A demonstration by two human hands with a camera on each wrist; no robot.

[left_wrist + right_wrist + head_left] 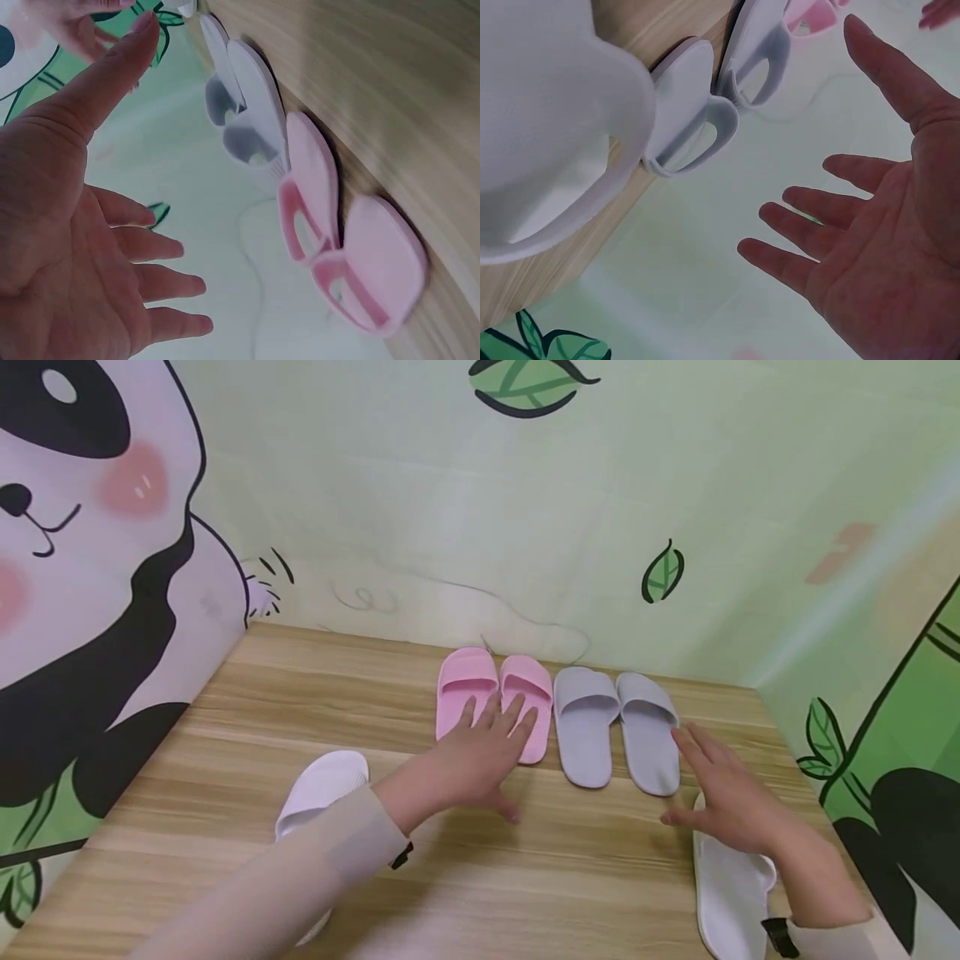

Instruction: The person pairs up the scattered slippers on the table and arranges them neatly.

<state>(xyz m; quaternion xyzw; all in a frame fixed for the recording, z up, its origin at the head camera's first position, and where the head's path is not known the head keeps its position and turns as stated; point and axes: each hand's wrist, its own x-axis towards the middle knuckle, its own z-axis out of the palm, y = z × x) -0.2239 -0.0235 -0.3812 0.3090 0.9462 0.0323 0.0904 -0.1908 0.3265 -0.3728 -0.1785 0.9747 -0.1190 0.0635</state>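
Note:
In the head view, a pair of pink slippers stands side by side against the back wall, with a pair of grey slippers just right of it. My left hand hovers over the floor in front of the pink pair, fingers spread and holding nothing. One white slipper lies to the left, partly hidden under my left forearm. Above another white slipper at the right is my right hand, its fingers extended and apart from the grey pair. Both wrist views show bare palms.
The wood-patterned floor ends at a pale green wall painted with leaves. A panda picture covers the left wall. The right wall carries green and black drawings and stands close to the right white slipper.

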